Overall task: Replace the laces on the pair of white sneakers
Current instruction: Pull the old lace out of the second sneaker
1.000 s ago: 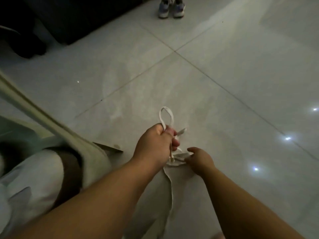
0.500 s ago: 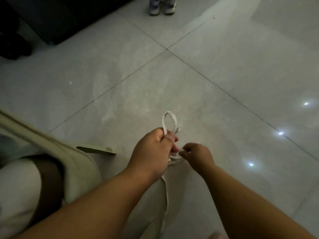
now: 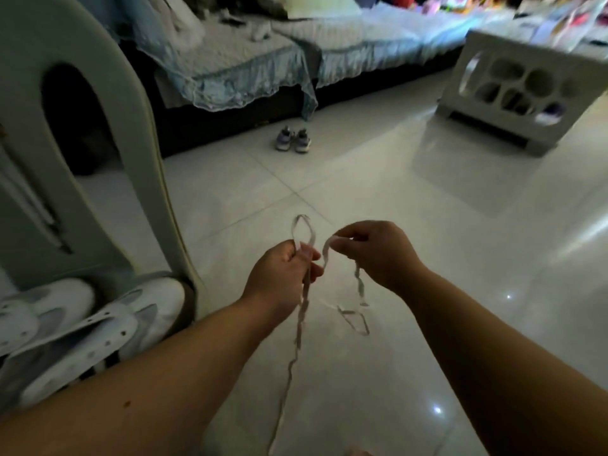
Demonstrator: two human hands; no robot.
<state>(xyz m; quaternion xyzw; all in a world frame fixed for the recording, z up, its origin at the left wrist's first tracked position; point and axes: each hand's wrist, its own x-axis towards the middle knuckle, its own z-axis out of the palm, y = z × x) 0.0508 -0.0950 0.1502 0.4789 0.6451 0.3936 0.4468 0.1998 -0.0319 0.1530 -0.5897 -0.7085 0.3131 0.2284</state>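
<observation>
A white shoelace (image 3: 298, 327) hangs between my hands above the pale tiled floor. My left hand (image 3: 283, 274) grips it with a small loop sticking up above the fist, and a long tail drops toward the bottom edge. My right hand (image 3: 375, 255) pinches another stretch of the lace at thumb and fingertips; that end dangles and curls on the floor. The pair of white sneakers (image 3: 82, 330) lies at the lower left, eyelets empty, beside my left forearm.
A pale green plastic chair (image 3: 98, 159) stands at the left, right behind the sneakers. A small pair of grey-purple shoes (image 3: 292, 139) sits by a dark sofa (image 3: 230, 60) with lacy covers. A white low table (image 3: 519, 90) stands at the far right.
The view has tilted up, so the room, chair and sneakers now show. My hands have drawn apart and my right hand has lifted, pulling the lace out longer.
</observation>
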